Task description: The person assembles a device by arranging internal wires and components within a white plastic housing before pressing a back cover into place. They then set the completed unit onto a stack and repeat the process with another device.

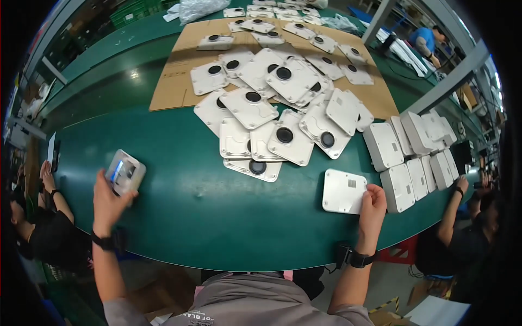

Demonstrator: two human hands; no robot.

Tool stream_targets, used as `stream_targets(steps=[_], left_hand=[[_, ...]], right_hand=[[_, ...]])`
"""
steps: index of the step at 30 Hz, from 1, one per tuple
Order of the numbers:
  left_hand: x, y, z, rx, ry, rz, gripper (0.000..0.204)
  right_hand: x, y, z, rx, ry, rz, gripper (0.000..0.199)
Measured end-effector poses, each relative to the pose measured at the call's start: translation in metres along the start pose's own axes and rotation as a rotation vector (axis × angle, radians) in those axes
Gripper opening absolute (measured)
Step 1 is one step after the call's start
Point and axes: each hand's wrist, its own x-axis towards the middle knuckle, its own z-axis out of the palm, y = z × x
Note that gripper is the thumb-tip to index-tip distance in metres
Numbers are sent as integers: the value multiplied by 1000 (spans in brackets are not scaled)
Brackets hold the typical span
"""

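Note:
At the left of the table, my left hand [110, 201] has its thumb and fingers around the near end of a small white plastic housing [134, 176]. The housing is tilted, with a shiny, dark and bluish inner area showing. My thumb is slightly blurred. On the right, my right hand [373, 206] pinches the right edge of a white rectangular cover [338, 190]. That cover has a small grille of slots and screw holes at its corners. Its near edge is close to the table top. The fingertips under it are partly hidden.
A heap of white covers with round black discs [291, 81] spreads over a cardboard sheet [174, 76] on the green table [217, 217]. Rows of white boxes [399, 187] stand at the right. People sit at both sides; another person in blue [427, 41] is far right.

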Motion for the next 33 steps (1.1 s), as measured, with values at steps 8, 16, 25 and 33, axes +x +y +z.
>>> stream_targets(steps=[8,16,25,33], left_hand=[[-116,151,-16,-368,-466,260,119],[-135,204,31,-558,-508,719,115],[-108,257,83,-619,-339,883,117],[-121,255,97,-637,-269,790,119]], right_hand=[[-11,-2,21,220,38,-208,35],[-72,-70,13,-193,-88,-403,26],[-108,-83,33,78,-504,-61,26],[-120,-118,54,-446,-506,-800,35]])
